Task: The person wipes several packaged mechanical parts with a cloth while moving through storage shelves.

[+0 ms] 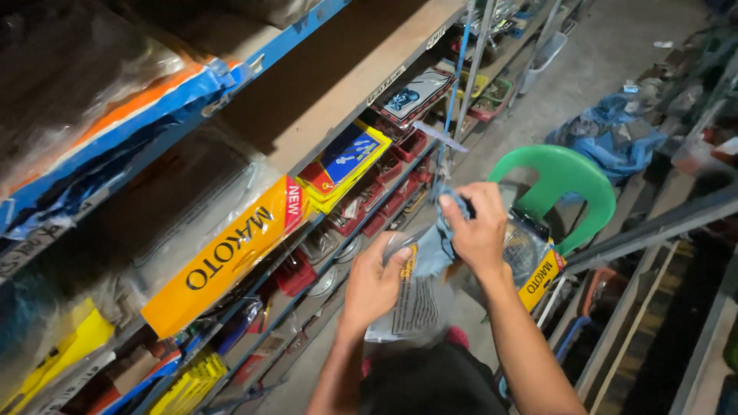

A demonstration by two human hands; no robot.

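In the head view, the left hand (374, 286) is closed around the lower end of one clear plastic packet with a yellow header card (530, 265), its long axis running from about 7 o'clock up to 2 o'clock, while the right hand (478, 228) pinches one crumpled grey-blue cloth (435, 247) against the packet's upper face. At 9 o'clock two blue-edged metal shelves (350, 92) carry bagged goods, among them one long yellow-and-orange packet (231, 257), and at 1 o'clock stands one green plastic chair (557, 180), just behind the hands.
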